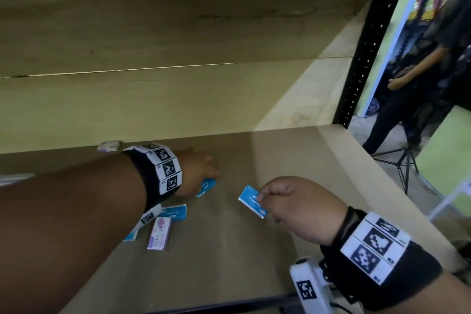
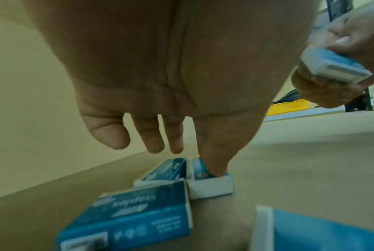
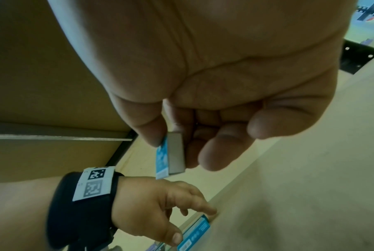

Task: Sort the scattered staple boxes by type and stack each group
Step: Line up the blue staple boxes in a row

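Note:
My right hand [image 1: 263, 198] pinches a blue staple box [image 1: 251, 201] between thumb and fingers and holds it above the shelf board; the right wrist view shows that blue box [image 3: 173, 156] edge-on. Further left, my left hand [image 1: 210, 173] reaches down with straight fingers, and its index fingertip [image 2: 216, 169] touches a blue box [image 2: 209, 186] lying on the board. A second blue box [image 2: 163, 171] lies right beside it. Nearer me lie another blue box [image 1: 175, 212] and a purple-and-white box [image 1: 160, 233]. My left forearm partly hides one more blue box [image 1: 130, 235].
A purple-and-white box [image 1: 109, 146] sits against the shelf's back wall [image 1: 178, 97]. A black perforated upright [image 1: 362, 58] bounds the shelf on the right. Beyond it a person [image 1: 418, 71] stands beside a tripod [image 1: 405, 160]. The shelf board [image 1: 229, 262] is bare in front of my right hand.

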